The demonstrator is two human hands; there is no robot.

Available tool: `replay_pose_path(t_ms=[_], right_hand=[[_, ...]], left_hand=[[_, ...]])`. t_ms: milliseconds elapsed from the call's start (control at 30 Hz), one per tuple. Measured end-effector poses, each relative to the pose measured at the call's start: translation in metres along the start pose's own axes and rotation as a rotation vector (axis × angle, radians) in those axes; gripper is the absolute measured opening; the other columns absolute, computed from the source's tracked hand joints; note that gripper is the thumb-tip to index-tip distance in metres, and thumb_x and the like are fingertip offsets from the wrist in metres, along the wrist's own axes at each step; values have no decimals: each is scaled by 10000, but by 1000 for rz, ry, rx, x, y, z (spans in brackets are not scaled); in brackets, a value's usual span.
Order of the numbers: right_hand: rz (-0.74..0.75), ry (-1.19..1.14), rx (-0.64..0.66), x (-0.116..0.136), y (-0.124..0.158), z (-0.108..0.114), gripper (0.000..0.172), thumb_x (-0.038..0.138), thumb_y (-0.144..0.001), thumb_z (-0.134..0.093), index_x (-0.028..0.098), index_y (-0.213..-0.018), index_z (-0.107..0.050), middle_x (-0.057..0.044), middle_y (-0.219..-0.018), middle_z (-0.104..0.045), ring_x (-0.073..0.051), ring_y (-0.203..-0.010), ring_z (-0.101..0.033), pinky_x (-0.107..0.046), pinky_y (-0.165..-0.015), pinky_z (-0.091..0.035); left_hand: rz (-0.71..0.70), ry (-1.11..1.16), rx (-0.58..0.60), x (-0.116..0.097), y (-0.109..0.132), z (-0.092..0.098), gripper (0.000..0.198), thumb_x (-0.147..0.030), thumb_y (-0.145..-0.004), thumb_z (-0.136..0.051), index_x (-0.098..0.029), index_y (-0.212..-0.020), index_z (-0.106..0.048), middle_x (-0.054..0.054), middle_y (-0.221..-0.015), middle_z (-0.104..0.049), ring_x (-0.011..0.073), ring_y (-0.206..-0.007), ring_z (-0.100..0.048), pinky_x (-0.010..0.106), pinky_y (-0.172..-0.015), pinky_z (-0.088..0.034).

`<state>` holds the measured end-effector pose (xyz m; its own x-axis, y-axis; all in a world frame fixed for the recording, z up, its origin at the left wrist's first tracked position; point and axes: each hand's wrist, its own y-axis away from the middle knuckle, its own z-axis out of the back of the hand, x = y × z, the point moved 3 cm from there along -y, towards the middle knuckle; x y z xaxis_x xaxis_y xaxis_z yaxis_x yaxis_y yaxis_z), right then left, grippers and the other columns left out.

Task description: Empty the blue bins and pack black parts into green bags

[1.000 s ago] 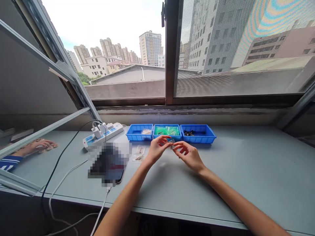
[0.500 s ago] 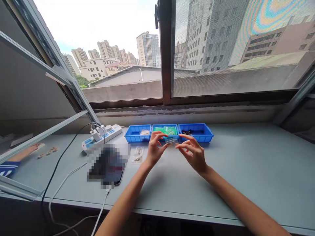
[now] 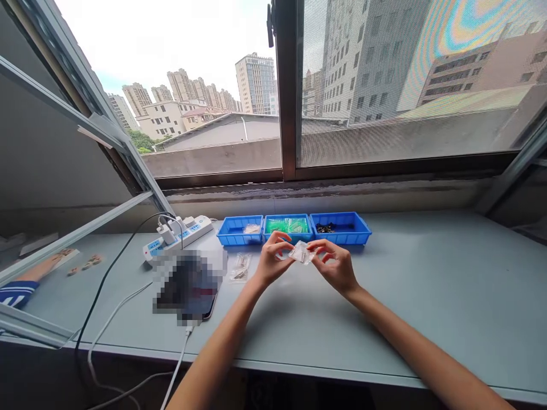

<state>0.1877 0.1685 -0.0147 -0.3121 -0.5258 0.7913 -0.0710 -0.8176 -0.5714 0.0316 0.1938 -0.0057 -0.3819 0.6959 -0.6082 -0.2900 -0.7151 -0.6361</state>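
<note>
A small clear plastic bag [image 3: 302, 253] is stretched between my two hands above the table, with something small and pale inside that I cannot make out. My left hand [image 3: 273, 257] pinches its left edge between thumb and fingertips. On the other side my right hand [image 3: 335, 263] grips the right edge the same way. Just behind the hands stands a blue bin [image 3: 288, 237] of green packets. Left of my left hand, more small clear bags [image 3: 240, 267] with slim pieces in them lie on the table.
Another blue bin [image 3: 231, 234] holds a pale packet; the right-hand blue bin [image 3: 354, 234] holds dark pieces. A power strip [image 3: 199, 229], a blurred tablet [image 3: 209, 310] and loose cables [image 3: 99, 341] lie left. Beyond the metal frame, a person's hand [image 3: 51, 263] rests near small pieces.
The bag was seen nearly edge-on between the fingers; now it is tilted flat toward me. My right fingers, spread before, have closed onto its edge.
</note>
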Motion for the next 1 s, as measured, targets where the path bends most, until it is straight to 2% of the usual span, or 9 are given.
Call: replay_pose_path(t_ms=[67, 233, 333, 433, 500, 667, 733, 833, 1000], right_hand=[[-70, -41, 4, -3, 0, -2, 169, 314, -669, -548, 182, -719, -640, -43, -701, -669, -137, -522, -580, -223, -410, -426], [-161, -86, -21, -6, 0, -5, 206, 365, -670, -560, 177, -698, -641, -41, -673, -650, -120, -455, -522, -234, -390, -405], [-213, -116, -33, -7, 0, -5, 252, 422, -674, -583, 174, -668, -628, -46, -677, -643, -118, -458, -517, -248, -415, -432], [-271, -161, -33, -10, -1, -5, 317, 484, -677, -582, 171, -692, -622, -44, -701, -629, -105, -449, -497, -243, -401, -427], [-301, -191, -23, -12, -1, -5, 352, 508, -682, -571, 170, -763, -628, -33, -717, -605, -93, -439, -479, -229, -369, -401], [-322, -216, 9, -13, 1, -7, 350, 491, -699, -560, 165, -813, -617, -19, -733, -571, -81, -439, -482, -216, -365, -389], [-321, -210, 24, -13, 2, -8, 338, 481, -704, -556, 166, -810, -614, -18, -731, -574, -82, -444, -486, -216, -372, -394], [-324, -202, 47, -12, 4, -9, 318, 464, -706, -554, 168, -807, -612, -15, -718, -575, -84, -453, -486, -216, -385, -404], [-326, -202, 78, -14, 6, -12, 301, 450, -710, -552, 171, -807, -612, -10, -714, -571, -83, -460, -484, -215, -397, -408]], left_hand=[[29, 24, 4, 0, 0, 0, 119, -275, -698, -676, -171, -728, -627, 45, -854, -550, 127, -754, -542, 188, -517, -422], [142, 57, -14, 1, 0, 0, 231, -352, -727, -663, -181, -875, -613, 34, -911, -561, 79, -641, -514, 183, -505, -421], [136, 78, 6, 0, -1, -1, 267, -441, -723, -663, -177, -746, -636, 32, -847, -575, 91, -636, -515, 197, -511, -416], [170, 96, 34, 2, -3, 1, 275, -448, -735, -651, -180, -677, -638, 22, -737, -609, 108, -624, -515, 214, -539, -417], [251, 74, -30, 9, -5, 10, 225, -403, -772, -620, -185, -720, -645, 12, -707, -630, 113, -612, -527, 226, -578, -429], [493, -221, -491, 36, -7, 60, 155, -265, -826, -530, -192, -865, -661, 40, -853, -648, 154, -733, -574, 265, -684, -445], [554, -377, -612, 44, -5, 78, 160, -234, -816, -533, -190, -874, -676, 61, -910, -633, 171, -756, -569, 297, -748, -441], [669, -537, -645, 52, -2, 95, 190, -211, -816, -520, -184, -903, -687, 84, -938, -635, 219, -826, -566, 358, -828, -415], [794, -690, -548, 55, 0, 98, 253, -225, -830, -508, -173, -1024, -660, 112, -998, -649, 304, -1024, -506, 435, -886, -357]])
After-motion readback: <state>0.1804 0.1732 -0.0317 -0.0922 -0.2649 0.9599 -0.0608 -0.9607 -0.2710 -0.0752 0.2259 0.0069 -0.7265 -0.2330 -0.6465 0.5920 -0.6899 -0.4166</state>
